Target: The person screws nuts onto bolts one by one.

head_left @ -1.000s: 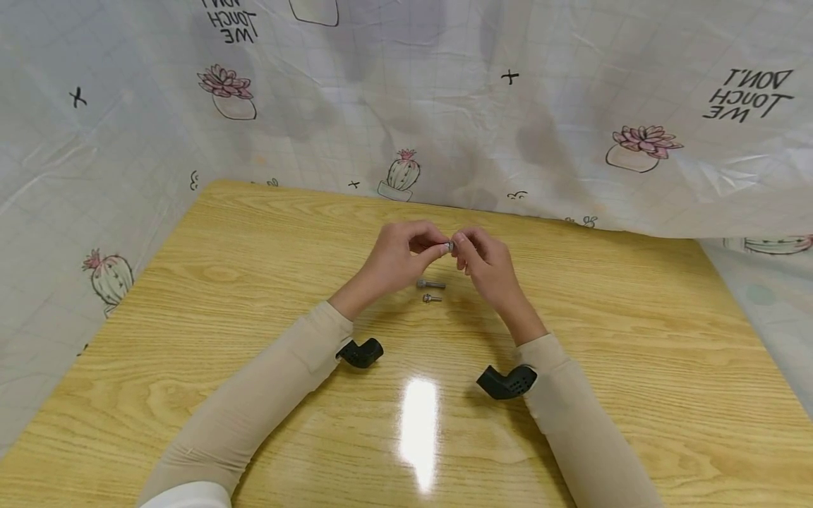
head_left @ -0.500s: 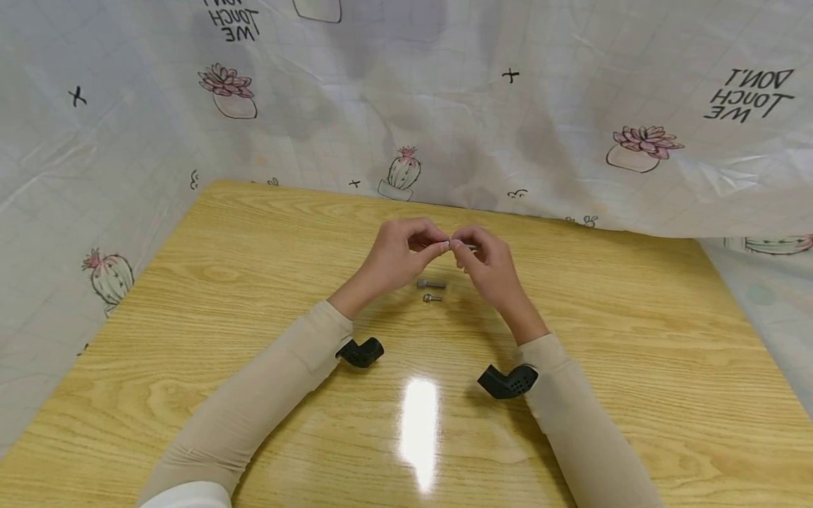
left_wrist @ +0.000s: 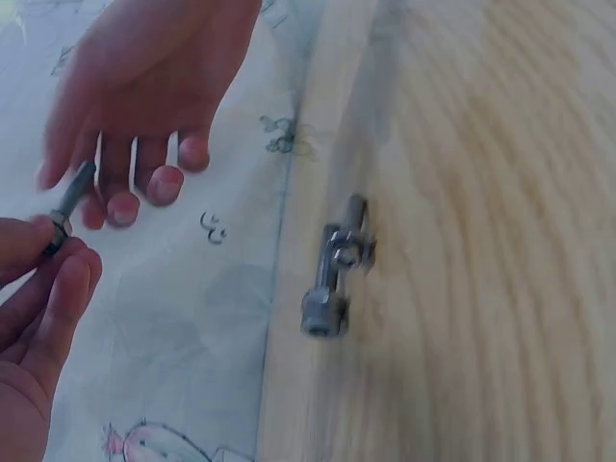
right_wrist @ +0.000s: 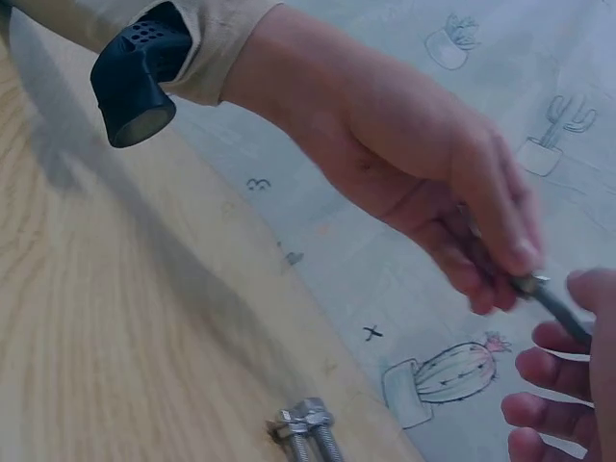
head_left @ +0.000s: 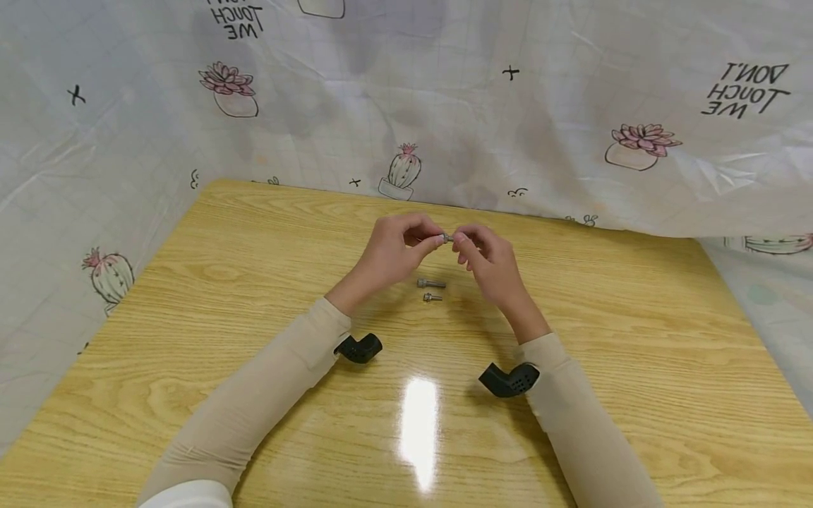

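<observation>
In the head view, my left hand (head_left: 390, 247) pinches a metal bolt (head_left: 448, 238) above the back half of the table. Its thumb and fingers grip the bolt at the wider end, where a collar or nut shows in the left wrist view; the shaft (left_wrist: 77, 192) points at my right hand (head_left: 488, 264). That hand's thumb and forefinger lie on either side of the shaft's free end, apart from each other, with the other fingers loosely bent. Whether they touch the shaft is hard to tell. Below the hands lie a longer bolt (head_left: 432, 283) and a shorter bolt (head_left: 432, 298).
A wood-grain table (head_left: 267, 282) reaches back to a printed plastic sheet (head_left: 444, 127) hung behind and beside it. Black wrist mounts stick out from both sleeves, the left mount (head_left: 359, 348) and the right mount (head_left: 510, 381). Light glares off the table's front middle.
Half a second ago the fingertips of both hands met at the bolt. They have drawn slightly apart, baring a short length of shaft; the left hand has shifted a little left and up.
</observation>
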Available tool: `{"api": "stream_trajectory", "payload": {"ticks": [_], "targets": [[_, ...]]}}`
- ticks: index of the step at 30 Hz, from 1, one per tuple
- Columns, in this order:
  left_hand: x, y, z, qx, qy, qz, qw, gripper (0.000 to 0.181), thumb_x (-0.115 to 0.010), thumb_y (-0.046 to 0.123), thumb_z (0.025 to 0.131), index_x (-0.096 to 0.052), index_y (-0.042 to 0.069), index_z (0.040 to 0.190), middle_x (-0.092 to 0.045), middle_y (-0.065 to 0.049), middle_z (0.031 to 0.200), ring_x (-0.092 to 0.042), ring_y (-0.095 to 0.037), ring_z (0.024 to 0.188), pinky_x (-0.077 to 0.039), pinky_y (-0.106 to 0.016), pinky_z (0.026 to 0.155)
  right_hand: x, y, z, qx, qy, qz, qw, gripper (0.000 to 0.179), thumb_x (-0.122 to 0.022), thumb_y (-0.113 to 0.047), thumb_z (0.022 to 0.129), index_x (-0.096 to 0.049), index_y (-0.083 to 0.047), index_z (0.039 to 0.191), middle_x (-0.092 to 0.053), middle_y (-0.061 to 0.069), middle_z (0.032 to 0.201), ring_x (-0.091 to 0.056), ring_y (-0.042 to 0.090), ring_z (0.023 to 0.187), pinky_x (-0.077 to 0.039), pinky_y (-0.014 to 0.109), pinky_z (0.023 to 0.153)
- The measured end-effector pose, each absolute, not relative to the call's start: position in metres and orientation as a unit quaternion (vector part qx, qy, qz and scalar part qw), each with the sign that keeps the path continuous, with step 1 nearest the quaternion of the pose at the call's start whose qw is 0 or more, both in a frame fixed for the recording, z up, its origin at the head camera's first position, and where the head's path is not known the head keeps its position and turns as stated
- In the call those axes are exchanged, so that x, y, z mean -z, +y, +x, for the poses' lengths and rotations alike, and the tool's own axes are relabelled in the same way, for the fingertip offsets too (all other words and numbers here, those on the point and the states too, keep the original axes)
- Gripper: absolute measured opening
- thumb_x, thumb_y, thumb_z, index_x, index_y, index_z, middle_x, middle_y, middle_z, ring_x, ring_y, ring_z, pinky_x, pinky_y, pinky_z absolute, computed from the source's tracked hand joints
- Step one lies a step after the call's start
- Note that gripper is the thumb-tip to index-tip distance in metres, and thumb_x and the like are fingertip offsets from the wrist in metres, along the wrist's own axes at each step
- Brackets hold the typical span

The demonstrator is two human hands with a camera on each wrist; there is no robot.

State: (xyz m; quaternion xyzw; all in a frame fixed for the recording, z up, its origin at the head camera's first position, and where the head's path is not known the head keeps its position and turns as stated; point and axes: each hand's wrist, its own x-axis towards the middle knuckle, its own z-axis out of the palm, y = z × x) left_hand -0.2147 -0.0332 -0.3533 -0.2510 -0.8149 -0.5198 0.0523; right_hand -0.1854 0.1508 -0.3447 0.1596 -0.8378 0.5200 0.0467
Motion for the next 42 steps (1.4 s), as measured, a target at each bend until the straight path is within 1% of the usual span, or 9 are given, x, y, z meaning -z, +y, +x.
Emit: {"api": "stream_trajectory", "payload": {"ticks": [2, 3, 8, 15, 20, 24, 31, 38, 42], "targets": [[0.353, -0.036, -0.217, 0.524, -0.817, -0.235, 0.055, 0.007, -0.067, 0.015, 0.091, -0.071, 0.01, 0.093, -0.071, -0.004, 0.089, -0.067, -0.014, 0.076, -0.056, -0.024, 0.07, 0.345, 0.153, -0.187, -0.519, -0.84, 0.15, 0.06, 0.023, -0.051, -0.011, 0.1, -0.061, 0.006, 0.111, -0.062, 0.02, 0.094, -0.054, 0.009, 0.072, -0.047, 0.016, 0.061], [0.353, -0.038, -0.218, 0.525, -0.818, -0.23, 0.056, 0.007, -0.068, 0.015, 0.091, -0.071, 0.01, 0.093, -0.071, -0.004, 0.089, -0.067, -0.016, 0.075, -0.056, -0.024, 0.07, 0.345, 0.153, -0.187, -0.52, -0.839, 0.148, 0.066, 0.022, -0.053, -0.01, 0.099, -0.061, 0.006, 0.112, -0.062, 0.022, 0.096, -0.055, 0.01, 0.074, -0.047, 0.015, 0.061], [0.351, -0.042, -0.22, 0.523, -0.82, -0.226, 0.055, 0.008, -0.068, 0.015, 0.091, -0.071, 0.009, 0.094, -0.07, -0.006, 0.09, -0.068, -0.018, 0.076, -0.056, -0.026, 0.071, 0.346, 0.155, -0.189, -0.523, -0.835, 0.153, 0.08, 0.022, -0.056, -0.007, 0.097, -0.062, 0.008, 0.111, -0.064, 0.026, 0.098, -0.058, 0.028, 0.079, -0.046, 0.013, 0.061], [0.35, -0.042, -0.221, 0.512, -0.827, -0.225, 0.053, 0.008, -0.068, 0.015, 0.091, -0.071, 0.009, 0.096, -0.071, -0.005, 0.093, -0.068, -0.016, 0.081, -0.057, -0.024, 0.074, 0.365, 0.161, -0.203, -0.515, -0.838, 0.153, 0.098, 0.021, -0.056, -0.008, 0.098, -0.064, 0.006, 0.11, -0.066, 0.022, 0.096, -0.054, 0.003, 0.071, -0.046, 0.013, 0.059], [0.351, -0.042, -0.223, 0.504, -0.836, -0.216, 0.034, 0.008, -0.068, 0.015, 0.091, -0.07, 0.009, 0.097, -0.071, -0.006, 0.097, -0.068, -0.015, 0.087, -0.057, -0.024, 0.075, 0.377, 0.167, -0.211, -0.506, -0.842, 0.157, 0.099, 0.02, -0.058, -0.016, 0.097, -0.067, -0.002, 0.108, -0.067, 0.017, 0.098, -0.059, 0.016, 0.076, -0.048, 0.014, 0.06], [0.353, -0.042, -0.225, 0.491, -0.845, -0.211, 0.019, 0.01, -0.069, 0.014, 0.09, -0.068, 0.008, 0.098, -0.07, -0.006, 0.097, -0.068, -0.015, 0.088, -0.057, -0.024, 0.076, 0.379, 0.168, -0.212, -0.492, -0.852, 0.155, 0.085, 0.021, -0.06, -0.022, 0.097, -0.068, -0.005, 0.107, -0.068, 0.012, 0.101, -0.062, 0.021, 0.083, -0.051, 0.018, 0.065], [0.356, -0.041, -0.227, 0.477, -0.857, -0.196, -0.004, 0.008, -0.07, 0.011, 0.089, -0.067, 0.008, 0.095, -0.071, -0.006, 0.094, -0.068, -0.016, 0.086, -0.057, -0.026, 0.078, 0.379, 0.169, -0.214, -0.457, -0.877, 0.139, 0.044, 0.021, -0.061, -0.022, 0.096, -0.067, -0.007, 0.11, -0.065, 0.01, 0.114, -0.061, 0.024, 0.099, -0.052, 0.036, 0.079], [0.357, -0.042, -0.229, 0.463, -0.864, -0.198, -0.019, 0.007, -0.071, 0.008, 0.088, -0.068, 0.006, 0.093, -0.071, -0.006, 0.093, -0.069, -0.017, 0.085, -0.057, -0.027, 0.077, 0.385, 0.169, -0.215, -0.448, -0.883, 0.14, 0.011, 0.019, -0.06, -0.021, 0.097, -0.067, -0.007, 0.108, -0.065, 0.01, 0.109, -0.059, 0.023, 0.099, -0.049, 0.037, 0.081], [0.357, -0.043, -0.23, 0.448, -0.872, -0.195, -0.033, 0.006, -0.071, 0.009, 0.088, -0.068, 0.007, 0.092, -0.07, -0.006, 0.093, -0.068, -0.016, 0.084, -0.056, -0.028, 0.076, 0.389, 0.169, -0.216, -0.448, -0.883, 0.136, 0.007, 0.018, -0.061, -0.021, 0.097, -0.067, -0.008, 0.107, -0.065, 0.01, 0.107, -0.059, 0.023, 0.098, -0.049, 0.035, 0.08]]}}
